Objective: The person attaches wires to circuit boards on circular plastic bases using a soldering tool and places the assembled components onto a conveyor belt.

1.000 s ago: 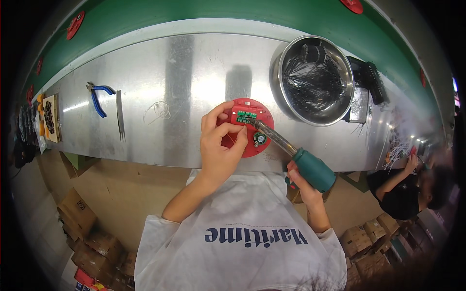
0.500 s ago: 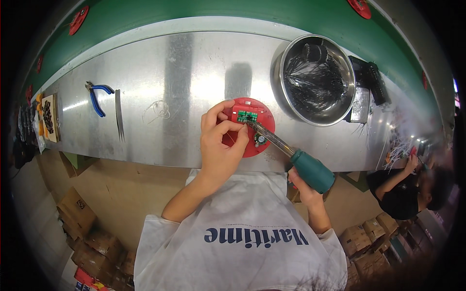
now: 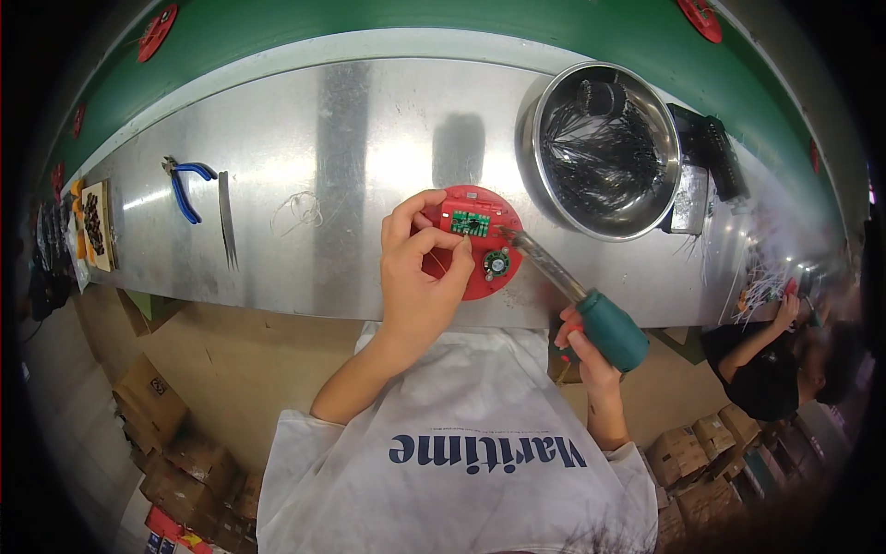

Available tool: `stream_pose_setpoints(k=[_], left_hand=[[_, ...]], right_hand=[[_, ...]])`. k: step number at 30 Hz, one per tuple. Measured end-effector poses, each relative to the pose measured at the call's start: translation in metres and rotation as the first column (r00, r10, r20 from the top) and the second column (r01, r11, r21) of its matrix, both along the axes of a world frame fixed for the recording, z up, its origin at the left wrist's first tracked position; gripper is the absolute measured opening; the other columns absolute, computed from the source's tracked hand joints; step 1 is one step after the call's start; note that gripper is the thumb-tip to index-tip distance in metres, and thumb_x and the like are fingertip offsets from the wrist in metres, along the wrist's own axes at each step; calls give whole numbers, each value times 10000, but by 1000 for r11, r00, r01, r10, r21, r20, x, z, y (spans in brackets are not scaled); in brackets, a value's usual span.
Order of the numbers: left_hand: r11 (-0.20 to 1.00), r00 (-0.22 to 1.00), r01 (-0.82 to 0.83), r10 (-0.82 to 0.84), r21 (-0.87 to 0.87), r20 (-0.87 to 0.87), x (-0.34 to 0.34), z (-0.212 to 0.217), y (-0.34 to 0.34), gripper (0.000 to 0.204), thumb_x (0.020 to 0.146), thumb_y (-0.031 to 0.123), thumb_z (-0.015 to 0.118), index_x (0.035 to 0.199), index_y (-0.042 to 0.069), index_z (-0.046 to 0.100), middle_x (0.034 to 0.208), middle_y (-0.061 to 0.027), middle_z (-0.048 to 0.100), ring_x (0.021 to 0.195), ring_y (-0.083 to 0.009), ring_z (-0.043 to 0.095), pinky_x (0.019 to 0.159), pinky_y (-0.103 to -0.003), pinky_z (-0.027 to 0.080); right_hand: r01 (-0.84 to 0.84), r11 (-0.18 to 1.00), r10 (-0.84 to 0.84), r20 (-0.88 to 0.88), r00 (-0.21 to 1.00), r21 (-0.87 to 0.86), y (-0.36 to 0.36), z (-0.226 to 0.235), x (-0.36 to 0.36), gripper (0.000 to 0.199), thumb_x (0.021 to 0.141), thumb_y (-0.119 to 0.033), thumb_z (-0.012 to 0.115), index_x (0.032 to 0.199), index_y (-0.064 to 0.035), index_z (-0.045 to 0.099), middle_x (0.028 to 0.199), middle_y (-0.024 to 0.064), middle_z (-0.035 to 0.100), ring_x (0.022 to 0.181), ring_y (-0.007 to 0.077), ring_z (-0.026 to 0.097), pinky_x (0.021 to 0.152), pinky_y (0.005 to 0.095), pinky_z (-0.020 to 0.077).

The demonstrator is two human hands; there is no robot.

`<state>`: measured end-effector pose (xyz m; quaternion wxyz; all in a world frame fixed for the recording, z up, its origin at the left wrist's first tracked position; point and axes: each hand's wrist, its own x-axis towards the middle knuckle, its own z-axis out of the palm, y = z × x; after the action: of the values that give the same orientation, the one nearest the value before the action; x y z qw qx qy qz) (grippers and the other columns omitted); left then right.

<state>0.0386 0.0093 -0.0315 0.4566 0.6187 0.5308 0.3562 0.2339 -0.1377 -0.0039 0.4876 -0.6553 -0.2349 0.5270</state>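
On the steel bench in front of me lies a round red plastic housing (image 3: 503,205). A small green circuit board (image 3: 470,223) sits in it, with a small round speaker (image 3: 496,264) below on the right. My left hand (image 3: 420,268) rests over the housing's left side, thumb and forefinger pinched at the board's lower edge on what looks like a thin wire (image 3: 437,260). In my right hand (image 3: 591,355) is a soldering iron (image 3: 609,330) with a teal handle. Its tip is over the housing, just right of the board and apart from the pinched fingertips.
A steel bowl (image 3: 604,222) of dark thin wires stands at the back right, beside a black stand (image 3: 715,162). Blue-handled cutters (image 3: 185,189), tweezers (image 3: 226,222) and a loose wire coil (image 3: 300,212) lie leftward. A co-worker (image 3: 761,365) sits far right; a green belt (image 3: 415,17) runs behind.
The soldering iron has drawn back to the right, its tip leaving the circuit board's lower edge. More of the speaker shows now. My left hand stays in place.
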Motion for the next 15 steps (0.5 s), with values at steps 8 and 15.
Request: stream_pose_setpoints(k=[8, 15], left_hand=[[999, 1000, 6, -7, -52, -21, 0, 6, 3, 55, 732, 2, 682, 747, 11, 631, 1222, -87, 555, 1014, -237, 482, 876, -348, 444], [996, 996, 65, -69, -66, -63, -3, 9, 11, 63, 731, 25, 689, 732, 5, 629, 1204, -95, 554, 967, -229, 510, 852, -335, 456]], right_hand=[[97, 990, -81, -146, 986, 107, -17, -11, 10, 246, 817, -120, 593, 992, 51, 573, 998, 180, 564, 677, 211, 578, 637, 328, 473], [133, 979, -98, -223, 970, 152, -30, -25, 15, 291, 791, -145, 622, 1005, 44, 570, 1015, 190, 562, 685, 230, 589, 629, 336, 484]])
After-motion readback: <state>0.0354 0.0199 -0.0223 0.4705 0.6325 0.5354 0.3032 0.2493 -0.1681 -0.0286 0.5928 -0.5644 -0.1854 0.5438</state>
